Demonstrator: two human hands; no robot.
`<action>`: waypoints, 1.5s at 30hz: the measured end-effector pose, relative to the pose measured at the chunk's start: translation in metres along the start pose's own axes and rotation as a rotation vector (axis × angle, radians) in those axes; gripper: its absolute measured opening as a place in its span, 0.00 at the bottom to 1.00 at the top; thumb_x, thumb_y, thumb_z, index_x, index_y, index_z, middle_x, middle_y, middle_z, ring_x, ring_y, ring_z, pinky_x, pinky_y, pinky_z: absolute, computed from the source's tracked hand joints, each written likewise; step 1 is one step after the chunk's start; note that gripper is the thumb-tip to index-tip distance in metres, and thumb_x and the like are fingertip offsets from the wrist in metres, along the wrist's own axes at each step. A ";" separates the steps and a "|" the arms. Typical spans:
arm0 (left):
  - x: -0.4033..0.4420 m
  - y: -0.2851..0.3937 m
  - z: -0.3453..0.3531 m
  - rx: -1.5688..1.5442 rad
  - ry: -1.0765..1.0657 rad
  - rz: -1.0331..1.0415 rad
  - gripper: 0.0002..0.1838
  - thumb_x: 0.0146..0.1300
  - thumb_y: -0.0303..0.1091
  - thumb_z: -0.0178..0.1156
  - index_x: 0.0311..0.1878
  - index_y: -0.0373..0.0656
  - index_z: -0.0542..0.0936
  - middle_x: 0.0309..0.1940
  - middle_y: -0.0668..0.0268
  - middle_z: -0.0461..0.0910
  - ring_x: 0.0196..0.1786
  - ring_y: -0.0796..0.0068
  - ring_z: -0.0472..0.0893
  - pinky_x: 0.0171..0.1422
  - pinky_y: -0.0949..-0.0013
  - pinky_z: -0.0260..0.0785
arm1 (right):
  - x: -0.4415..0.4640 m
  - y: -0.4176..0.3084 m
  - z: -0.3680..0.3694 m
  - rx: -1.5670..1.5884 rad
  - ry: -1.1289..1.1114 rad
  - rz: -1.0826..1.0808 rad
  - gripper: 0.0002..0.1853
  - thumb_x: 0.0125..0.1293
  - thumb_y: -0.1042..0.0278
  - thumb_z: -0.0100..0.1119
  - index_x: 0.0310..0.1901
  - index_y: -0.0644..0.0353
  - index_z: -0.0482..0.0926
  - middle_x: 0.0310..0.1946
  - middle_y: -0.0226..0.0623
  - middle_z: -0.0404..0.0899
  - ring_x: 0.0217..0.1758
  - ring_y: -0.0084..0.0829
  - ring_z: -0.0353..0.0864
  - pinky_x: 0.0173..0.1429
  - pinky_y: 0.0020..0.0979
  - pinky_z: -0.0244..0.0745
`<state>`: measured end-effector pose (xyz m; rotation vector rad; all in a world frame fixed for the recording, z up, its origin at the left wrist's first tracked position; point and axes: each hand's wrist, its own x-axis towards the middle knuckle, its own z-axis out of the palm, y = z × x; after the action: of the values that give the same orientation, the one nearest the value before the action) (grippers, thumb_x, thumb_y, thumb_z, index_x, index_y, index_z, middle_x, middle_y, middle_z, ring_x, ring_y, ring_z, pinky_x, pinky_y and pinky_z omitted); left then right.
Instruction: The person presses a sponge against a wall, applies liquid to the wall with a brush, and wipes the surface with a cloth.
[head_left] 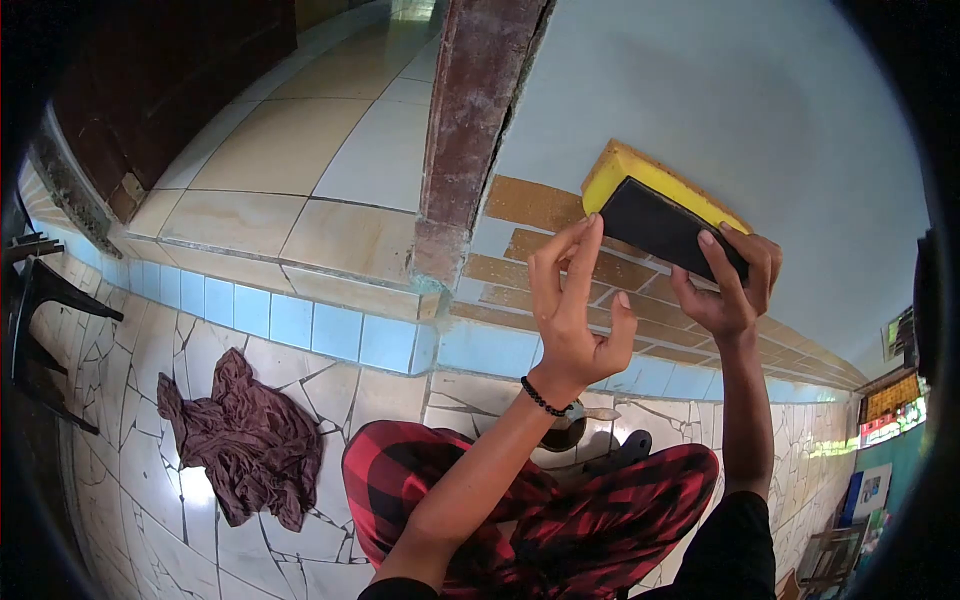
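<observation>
Sponge [640, 170] and black block [660, 225] sit right of door post [465, 130]; wall contact unclear. Right hand [730, 290] grips end farthest from post; left hand [575, 305] loosely spread, fingertip at nearer end. Lopsided hold could mean tilting, slipping.

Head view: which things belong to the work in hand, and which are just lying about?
Work in hand:
yellow-and-black block, in right hand, left hand at its corner
brick-patterned wall, probably

Apparently just lying about:
crumpled brown cloth on floor
black furniture legs
</observation>
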<state>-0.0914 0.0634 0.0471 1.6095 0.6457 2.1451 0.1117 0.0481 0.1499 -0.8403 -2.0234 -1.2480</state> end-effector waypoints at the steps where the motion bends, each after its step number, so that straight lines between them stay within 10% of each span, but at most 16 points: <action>1: 0.000 -0.001 0.000 0.001 0.001 0.000 0.40 0.60 0.26 0.60 0.78 0.27 0.69 0.68 0.45 0.69 0.69 0.50 0.74 0.74 0.52 0.69 | 0.000 0.000 0.001 0.005 0.006 0.000 0.33 0.42 0.68 0.85 0.56 0.43 0.90 0.54 0.33 0.83 0.54 0.37 0.79 0.56 0.41 0.76; 45: -0.005 -0.001 0.007 -0.010 0.005 0.006 0.38 0.61 0.28 0.60 0.77 0.27 0.71 0.67 0.44 0.70 0.69 0.49 0.76 0.73 0.53 0.71 | -0.010 0.008 0.000 0.015 0.013 -0.014 0.30 0.44 0.68 0.86 0.54 0.42 0.90 0.54 0.32 0.83 0.54 0.36 0.78 0.54 0.42 0.76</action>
<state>-0.0834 0.0623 0.0443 1.6029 0.6317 2.1539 0.1244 0.0491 0.1466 -0.8109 -2.0289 -1.2417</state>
